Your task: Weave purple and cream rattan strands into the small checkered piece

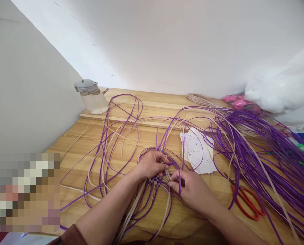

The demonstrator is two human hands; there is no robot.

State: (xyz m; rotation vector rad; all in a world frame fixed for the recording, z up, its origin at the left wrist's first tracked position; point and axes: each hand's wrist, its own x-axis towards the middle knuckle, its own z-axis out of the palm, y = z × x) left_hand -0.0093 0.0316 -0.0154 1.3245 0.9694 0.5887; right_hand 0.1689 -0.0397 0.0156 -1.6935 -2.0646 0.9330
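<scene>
A small checkered woven patch (155,179) of purple and cream strips lies on the wooden table (72,160), between my two hands. My left hand (150,165) pinches strips at the patch's upper edge. Just right of the patch, my right hand (187,187) grips a purple strip (179,183) between thumb and fingers. Long purple and cream strips (108,143) loop outward from the patch over the table.
Red-handled scissors (247,201) lie right of my right hand. A printed paper sheet (199,151) sits behind it. A large bundle of purple strips (264,149) covers the right side. A clear jar with a grey lid (92,97), a white bag (282,86) and pink items (240,102) stand at the back.
</scene>
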